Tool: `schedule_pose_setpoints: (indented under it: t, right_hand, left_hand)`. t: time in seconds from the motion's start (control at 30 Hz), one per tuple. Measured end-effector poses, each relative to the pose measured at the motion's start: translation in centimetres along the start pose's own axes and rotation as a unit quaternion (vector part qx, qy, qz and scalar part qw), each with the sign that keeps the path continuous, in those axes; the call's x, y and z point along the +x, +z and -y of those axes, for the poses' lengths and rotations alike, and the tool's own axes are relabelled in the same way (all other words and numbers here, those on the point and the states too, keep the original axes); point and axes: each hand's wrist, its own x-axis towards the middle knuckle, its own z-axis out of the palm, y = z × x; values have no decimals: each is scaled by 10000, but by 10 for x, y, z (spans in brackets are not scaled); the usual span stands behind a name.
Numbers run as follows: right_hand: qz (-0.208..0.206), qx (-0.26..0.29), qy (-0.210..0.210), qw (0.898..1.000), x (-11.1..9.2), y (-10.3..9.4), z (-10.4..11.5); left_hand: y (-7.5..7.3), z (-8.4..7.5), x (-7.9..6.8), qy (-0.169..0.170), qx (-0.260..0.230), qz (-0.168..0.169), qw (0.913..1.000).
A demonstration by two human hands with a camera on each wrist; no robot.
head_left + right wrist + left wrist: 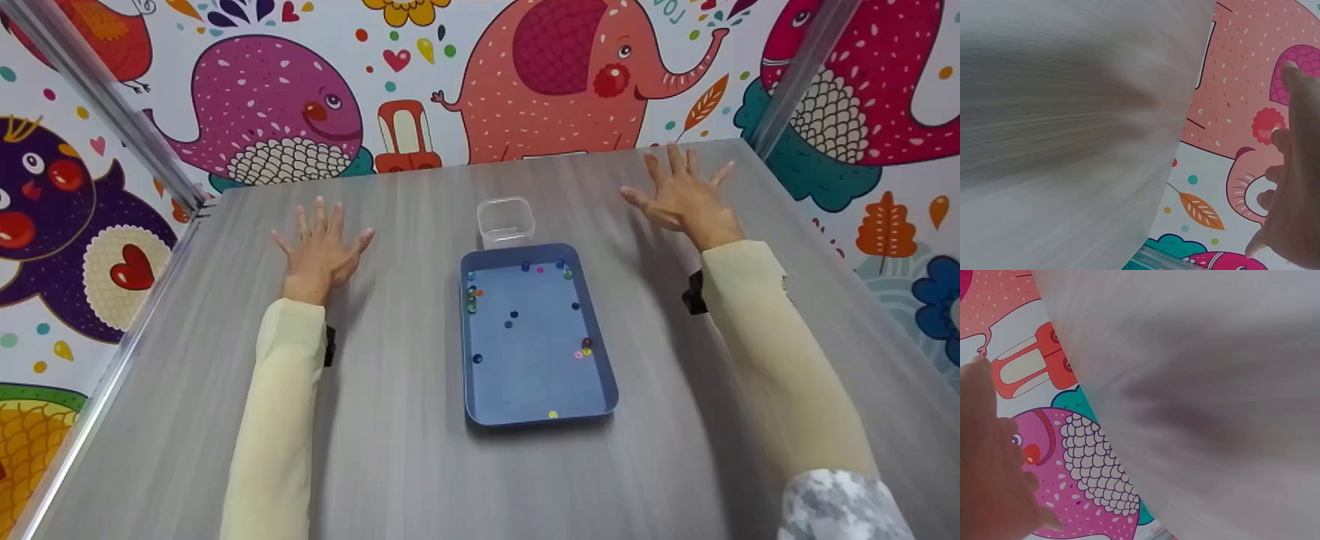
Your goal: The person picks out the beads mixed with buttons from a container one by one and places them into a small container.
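A blue rectangular tray [600, 352] lies in the middle of the grey table, with several small coloured beads [512, 319] scattered inside it. Just behind the tray stands a small clear plastic cup [506, 222], which looks empty. My left hand [321, 246] lies flat on the table to the tray's left, fingers spread, holding nothing. Far right and further back, my right hand [681, 196] lies flat too, fingers spread and empty. In the wrist views, each hand [991, 478] [1292, 185] shows only at the frame's edge, against the wall.
The grey wood-grain table [390, 450] is walled by cartoon-animal panels [555, 75] at the back and sides. Metal frame posts [105, 97] [795, 75] stand at the back corners. Pale sleeves cover both forearms.
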Motion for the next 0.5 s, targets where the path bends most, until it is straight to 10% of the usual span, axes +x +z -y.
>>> schedule_pose_setpoints:
  t: [0.5]
  right_hand:
    - [-86, 93, -357, 9993, -13, 5, 5]
  left_hand:
    - [5, -2, -17, 437, -43, 61, 9990]
